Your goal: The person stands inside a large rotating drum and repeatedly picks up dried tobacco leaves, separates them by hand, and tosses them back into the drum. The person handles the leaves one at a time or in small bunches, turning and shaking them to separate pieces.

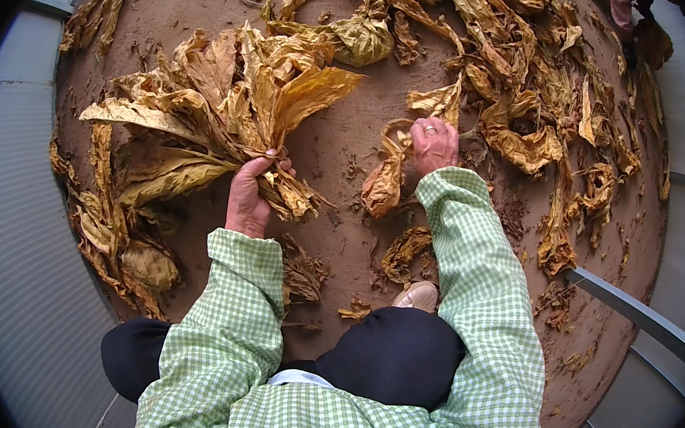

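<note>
Head: left fingers [257, 166] clamp leaf bundle [232, 108] slanting up-left; right fingers [428, 134] pinch leaf [383, 186].

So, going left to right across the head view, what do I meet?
Ribbed grey panel → left hand gripping a fanned bundle of dried leaves → crumpled brown leaf → right hand → grey metal bar.

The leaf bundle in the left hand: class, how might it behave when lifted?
The bundle is probably light for its size: its leaves look thin and dry. They may crumble, given the scraps on the ground. They may sway, fanning out beyond the left hand.
</note>
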`<state>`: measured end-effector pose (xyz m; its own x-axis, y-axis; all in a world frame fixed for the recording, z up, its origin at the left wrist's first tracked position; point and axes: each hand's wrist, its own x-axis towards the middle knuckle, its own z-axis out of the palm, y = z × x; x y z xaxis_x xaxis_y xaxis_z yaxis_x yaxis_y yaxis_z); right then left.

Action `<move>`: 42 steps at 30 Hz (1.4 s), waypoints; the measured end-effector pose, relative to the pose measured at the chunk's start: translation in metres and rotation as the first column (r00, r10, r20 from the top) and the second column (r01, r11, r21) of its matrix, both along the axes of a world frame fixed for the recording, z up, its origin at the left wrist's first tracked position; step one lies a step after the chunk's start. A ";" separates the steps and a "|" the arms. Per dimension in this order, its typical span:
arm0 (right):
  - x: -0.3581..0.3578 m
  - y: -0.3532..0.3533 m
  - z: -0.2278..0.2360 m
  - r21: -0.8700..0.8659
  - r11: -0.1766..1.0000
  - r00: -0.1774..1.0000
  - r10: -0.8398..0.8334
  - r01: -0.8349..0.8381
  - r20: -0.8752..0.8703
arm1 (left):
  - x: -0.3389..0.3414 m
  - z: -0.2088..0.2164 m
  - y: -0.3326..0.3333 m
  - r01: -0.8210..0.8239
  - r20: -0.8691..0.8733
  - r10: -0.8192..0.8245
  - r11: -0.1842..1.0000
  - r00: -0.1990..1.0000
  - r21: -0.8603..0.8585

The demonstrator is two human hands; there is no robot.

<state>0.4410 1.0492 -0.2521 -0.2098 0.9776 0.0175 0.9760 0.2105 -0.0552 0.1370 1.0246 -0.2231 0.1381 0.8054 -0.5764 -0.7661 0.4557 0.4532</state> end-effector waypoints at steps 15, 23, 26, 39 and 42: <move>-0.048 0.094 0.102 -0.658 0.559 0.231 -0.822 0.505 -0.521 | 0.000 0.001 -0.001 -0.010 -0.018 0.009 0.999 1.000 -0.047; -0.069 0.005 -0.011 -0.487 0.657 0.762 -0.647 0.575 0.025 | -0.001 -0.003 -0.005 -0.006 -0.075 0.000 0.996 0.997 -0.092; -0.067 0.007 0.006 -0.505 0.680 0.768 -0.639 0.531 -0.053 | -0.002 -0.009 -0.006 0.000 -0.110 -0.009 0.997 0.994 -0.081; -0.158 -0.019 0.038 0.016 0.972 0.701 0.180 -0.234 -0.691 | 0.022 -0.003 -0.015 -0.056 -0.112 0.047 0.995 0.993 -0.079; -0.121 0.012 0.051 -0.429 0.901 0.740 -0.328 0.058 -0.587 | 0.020 0.005 -0.007 -0.072 -0.140 0.062 0.995 0.988 -0.068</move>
